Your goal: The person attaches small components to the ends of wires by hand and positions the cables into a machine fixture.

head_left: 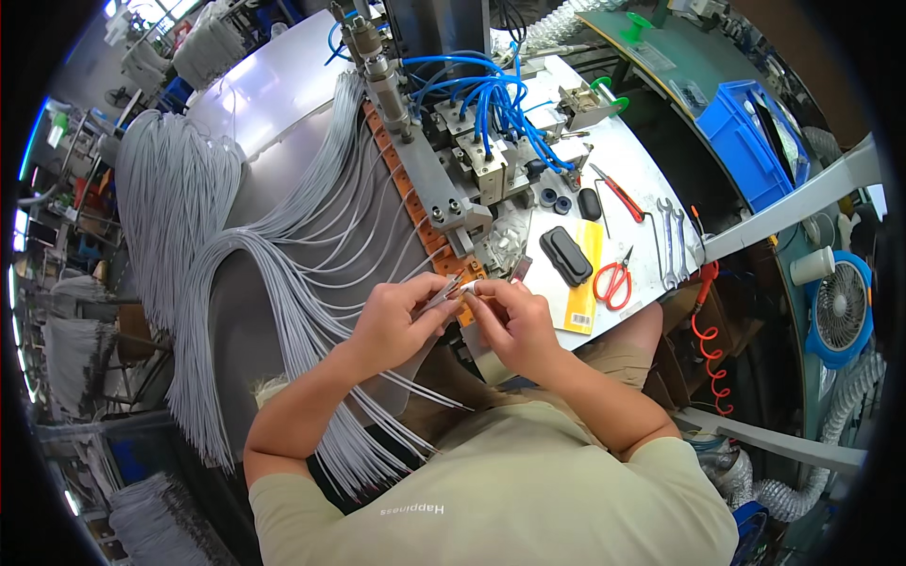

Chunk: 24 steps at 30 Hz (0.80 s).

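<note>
My left hand (396, 319) is closed in a pinch on the end of a grey cable (442, 294), where thin coloured wires seem to show. Right beside it, almost touching, my right hand (514, 323) pinches a small white piece (471, 287) at the wire tips; its exact shape is too small to tell. Both hands are at the near end of a long orange rail (404, 184) with cables lying across it. A thick bundle of grey cables (283, 316) drapes to the left of my left hand and hangs over the table edge.
A machine with blue air hoses (491, 94) stands beyond the rail. On the white tabletop lie a black case (566, 255), red scissors (613, 285), a red utility knife (620, 196) and wrenches (668, 241). At right are a blue bin (750, 146) and a fan (842, 307).
</note>
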Each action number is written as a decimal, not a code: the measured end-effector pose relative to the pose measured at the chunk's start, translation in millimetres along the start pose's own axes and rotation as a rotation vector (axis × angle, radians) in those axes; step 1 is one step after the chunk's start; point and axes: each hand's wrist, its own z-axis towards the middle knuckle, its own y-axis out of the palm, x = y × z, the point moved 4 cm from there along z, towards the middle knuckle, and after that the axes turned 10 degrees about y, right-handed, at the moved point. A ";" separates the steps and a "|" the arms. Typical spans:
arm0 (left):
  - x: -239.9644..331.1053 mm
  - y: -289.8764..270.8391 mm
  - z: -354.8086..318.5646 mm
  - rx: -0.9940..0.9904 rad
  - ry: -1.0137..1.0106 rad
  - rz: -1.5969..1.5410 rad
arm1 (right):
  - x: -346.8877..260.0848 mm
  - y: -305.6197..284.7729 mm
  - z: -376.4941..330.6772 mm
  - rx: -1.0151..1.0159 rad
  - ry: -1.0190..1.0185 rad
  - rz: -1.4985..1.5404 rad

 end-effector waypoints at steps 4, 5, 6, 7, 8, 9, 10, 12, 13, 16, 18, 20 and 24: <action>0.3 -1.1 0.3 -0.029 -0.055 0.055 | -2.4 -0.9 2.6 -0.081 0.101 0.046; -1.4 -1.5 -0.3 -0.036 -0.032 0.088 | -3.5 -0.7 3.3 -0.081 0.101 0.044; -2.2 -1.9 -0.4 -0.042 -0.009 0.121 | -2.6 0.4 4.0 -0.101 0.147 0.085; -2.4 -2.4 -0.6 -0.048 0.013 0.154 | -1.7 1.4 4.7 -0.122 0.194 0.125; -3.5 -3.2 -0.9 -0.047 0.013 0.153 | -0.9 2.1 5.3 -0.143 0.240 0.165; -2.6 -3.6 -0.3 -0.063 0.026 0.169 | -2.6 1.0 6.4 -0.144 0.240 0.164; -1.0 -3.1 1.1 -0.080 0.039 0.182 | -2.9 0.2 6.9 -0.186 0.285 0.168; 6.0 -2.8 3.0 -0.097 0.055 0.192 | -1.8 -1.1 7.4 -0.268 0.373 0.175; 6.6 -2.7 1.6 -0.126 -0.031 0.127 | -0.6 -2.6 8.1 -0.267 0.374 0.171; 9.2 -2.4 0.6 -0.180 -0.196 -0.001 | -8.6 -6.5 11.2 -0.245 0.015 -0.025; 7.8 -5.2 1.1 -0.184 -0.151 -0.019 | -10.7 -5.6 12.6 -0.204 -0.052 -0.057; 5.1 -4.0 1.5 -0.184 -0.125 -0.031 | -15.1 -4.8 12.7 -0.123 -0.182 -0.115; 1.5 -1.7 -1.3 -0.100 -0.057 -0.021 | -8.3 -5.1 18.8 -0.037 -0.239 -0.262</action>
